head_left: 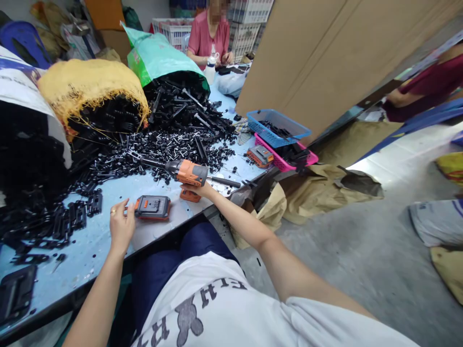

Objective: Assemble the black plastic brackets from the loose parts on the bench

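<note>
My right hand (201, 190) is wrapped round the handle of an orange and grey cordless drill (190, 172). The drill lies level above the table edge, its long dark bit pointing left into the small parts. Most of the handle is hidden by my fingers, with its orange base showing below. Left of it, a black and orange battery pack (153, 207) lies flat on the blue table (108, 193). My left hand (121, 219), with a ring on one finger, is beside the pack's left end, fingers apart; whether they touch it I cannot tell.
Loose screws and black plastic parts (159, 144) spread behind the drill, spilling from a yellow sack (94, 84) and a green sack (166, 58). Another battery pack (260, 156) sits near blue (278, 127) and pink baskets (311, 159). A cardboard sheet (311, 58) stands at right; a person sits opposite.
</note>
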`<state>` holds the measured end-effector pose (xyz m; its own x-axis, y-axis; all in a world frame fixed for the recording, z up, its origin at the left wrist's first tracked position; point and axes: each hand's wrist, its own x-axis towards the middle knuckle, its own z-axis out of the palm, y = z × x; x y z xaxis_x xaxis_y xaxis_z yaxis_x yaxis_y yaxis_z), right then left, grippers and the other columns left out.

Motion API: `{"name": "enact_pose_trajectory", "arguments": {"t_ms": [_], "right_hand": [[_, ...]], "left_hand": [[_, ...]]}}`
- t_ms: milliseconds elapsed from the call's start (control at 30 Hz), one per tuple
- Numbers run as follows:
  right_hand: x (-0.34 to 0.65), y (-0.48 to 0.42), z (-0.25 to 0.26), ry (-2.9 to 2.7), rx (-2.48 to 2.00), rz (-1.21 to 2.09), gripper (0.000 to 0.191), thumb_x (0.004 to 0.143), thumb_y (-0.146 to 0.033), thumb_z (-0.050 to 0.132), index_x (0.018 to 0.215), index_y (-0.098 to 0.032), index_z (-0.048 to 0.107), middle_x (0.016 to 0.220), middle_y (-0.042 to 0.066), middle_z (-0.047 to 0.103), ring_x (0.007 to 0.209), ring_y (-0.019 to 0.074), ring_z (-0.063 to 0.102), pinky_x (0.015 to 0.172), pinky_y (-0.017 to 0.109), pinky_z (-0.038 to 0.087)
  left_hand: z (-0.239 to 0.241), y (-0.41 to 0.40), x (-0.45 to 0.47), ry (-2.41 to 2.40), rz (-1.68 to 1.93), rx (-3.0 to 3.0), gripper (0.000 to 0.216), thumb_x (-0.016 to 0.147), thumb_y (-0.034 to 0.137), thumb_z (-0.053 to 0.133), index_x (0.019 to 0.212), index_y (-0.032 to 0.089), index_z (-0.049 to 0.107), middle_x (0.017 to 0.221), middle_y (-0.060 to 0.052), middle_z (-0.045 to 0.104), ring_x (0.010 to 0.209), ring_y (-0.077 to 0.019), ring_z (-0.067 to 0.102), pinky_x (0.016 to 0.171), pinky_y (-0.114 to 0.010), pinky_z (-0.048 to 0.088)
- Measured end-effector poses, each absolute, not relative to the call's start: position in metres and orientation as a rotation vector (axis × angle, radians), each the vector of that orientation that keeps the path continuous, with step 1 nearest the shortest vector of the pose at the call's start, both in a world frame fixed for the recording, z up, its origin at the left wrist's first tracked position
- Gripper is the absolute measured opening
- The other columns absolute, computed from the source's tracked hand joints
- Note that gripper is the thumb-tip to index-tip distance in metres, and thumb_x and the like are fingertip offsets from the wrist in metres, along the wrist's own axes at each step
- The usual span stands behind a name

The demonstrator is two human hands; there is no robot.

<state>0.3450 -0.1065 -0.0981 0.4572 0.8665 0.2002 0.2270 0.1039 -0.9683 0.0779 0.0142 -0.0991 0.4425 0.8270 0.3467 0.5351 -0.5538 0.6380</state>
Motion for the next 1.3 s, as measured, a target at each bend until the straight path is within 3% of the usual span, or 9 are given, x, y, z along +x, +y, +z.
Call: {"name": "enact_pose_trajectory", "arguments": {"t_ms": [233, 433, 633, 767, 900, 967, 1067, 1200, 1300], "right_hand": [[0.346, -0.111, -0.098, -1.036, -1.449, 0.632, 0.049, 0.055, -0.045, 0.076, 0.089, -0.013, 0.063, 0.096, 0.007, 0.063, 0.092, 0.0218, 0.057, 0.088, 0.033, 0.047], [0.344, -0.114, -0.102, -1.032, -1.435, 0.646, 0.052, 0.058, -0.049, 0.073, 0.092, -0.011, 0.063, 0.097, 0.007, 0.063, 0.088, 0.0205, 0.057, 0.085, 0.032, 0.046], [0.345, -0.113, -0.111, -1.054, -1.421, 0.573, 0.051, 0.061, -0.049, 0.072, 0.094, -0.012, 0.064, 0.098, 0.006, 0.062, 0.09, 0.0205, 0.056, 0.085, 0.031, 0.046], [0.34, -0.113, -0.112, -1.038, -1.406, 0.573, 0.052, 0.062, -0.05, 0.071, 0.095, -0.011, 0.063, 0.098, 0.008, 0.062, 0.091, 0.0215, 0.057, 0.085, 0.032, 0.047], [0.339, -0.117, -0.106, -1.076, -1.386, 0.567, 0.054, 0.067, -0.05, 0.067, 0.103, -0.011, 0.061, 0.106, 0.01, 0.061, 0.097, 0.0224, 0.056, 0.09, 0.034, 0.046], [0.353, -0.131, -0.097, -1.27, -1.409, 0.589, 0.055, 0.069, -0.047, 0.067, 0.111, -0.012, 0.059, 0.114, 0.01, 0.058, 0.104, 0.0226, 0.054, 0.095, 0.035, 0.042], [0.403, -0.171, -0.076, -1.51, -1.627, 0.509, 0.053, 0.071, -0.034, 0.067, 0.12, -0.014, 0.056, 0.122, 0.01, 0.053, 0.112, 0.0227, 0.049, 0.101, 0.036, 0.037], [0.493, -0.232, -0.057, -0.687, -2.406, -0.258, 0.041, 0.079, -0.02, 0.056, 0.118, -0.007, 0.056, 0.117, 0.019, 0.051, 0.113, 0.0287, 0.044, 0.1, 0.043, 0.032], [0.537, -0.254, -0.062, -0.187, -2.752, -0.321, 0.046, 0.078, -0.025, 0.062, 0.117, -0.003, 0.053, 0.116, 0.023, 0.045, 0.107, 0.0335, 0.045, 0.09, 0.044, 0.038]], "left_hand": [[-0.09, 0.002, 0.081, 1.053, 0.965, 2.345, 0.05, 0.086, 0.047, 0.043, 0.115, 0.009, 0.057, 0.105, -0.014, 0.055, 0.093, -0.0199, 0.054, 0.075, -0.03, 0.048], [-0.086, -0.005, 0.09, 1.021, 0.975, 2.355, 0.045, 0.086, 0.044, 0.044, 0.113, 0.011, 0.057, 0.106, -0.013, 0.055, 0.095, -0.0196, 0.054, 0.079, -0.031, 0.047], [-0.065, -0.019, 0.107, 0.925, 1.149, 2.354, 0.04, 0.088, 0.037, 0.044, 0.115, 0.009, 0.055, 0.109, -0.015, 0.055, 0.108, -0.0219, 0.05, 0.093, -0.035, 0.042], [-0.034, -0.022, 0.133, 0.693, 1.243, 2.532, 0.046, 0.086, 0.035, 0.047, 0.124, 0.009, 0.049, 0.124, -0.017, 0.049, 0.122, -0.0249, 0.042, 0.104, -0.04, 0.032], [-0.012, -0.028, 0.172, 0.339, 0.984, 2.78, 0.061, 0.087, 0.044, 0.046, 0.138, 0.013, 0.035, 0.143, -0.014, 0.033, 0.137, -0.0279, 0.019, 0.112, -0.047, 0.014], [-0.009, -0.034, 0.188, 0.296, 0.865, 2.836, 0.065, 0.087, 0.05, 0.043, 0.141, 0.015, 0.032, 0.145, -0.013, 0.031, 0.138, -0.0281, 0.018, 0.113, -0.049, 0.006], [-0.01, -0.039, 0.198, 0.305, 0.822, 2.829, 0.067, 0.086, 0.054, 0.042, 0.14, 0.016, 0.033, 0.144, -0.012, 0.033, 0.136, -0.0279, 0.023, 0.113, -0.049, 0.004], [-0.006, -0.037, 0.196, 0.312, 0.799, 2.795, 0.063, 0.087, 0.053, 0.041, 0.137, 0.015, 0.038, 0.143, -0.011, 0.036, 0.135, -0.0275, 0.027, 0.112, -0.051, 0.008], [0.002, -0.033, 0.192, 0.305, 0.746, 2.785, 0.054, 0.09, 0.043, 0.036, 0.137, 0.015, 0.038, 0.141, -0.009, 0.039, 0.133, -0.024, 0.03, 0.113, -0.049, 0.01]]}}
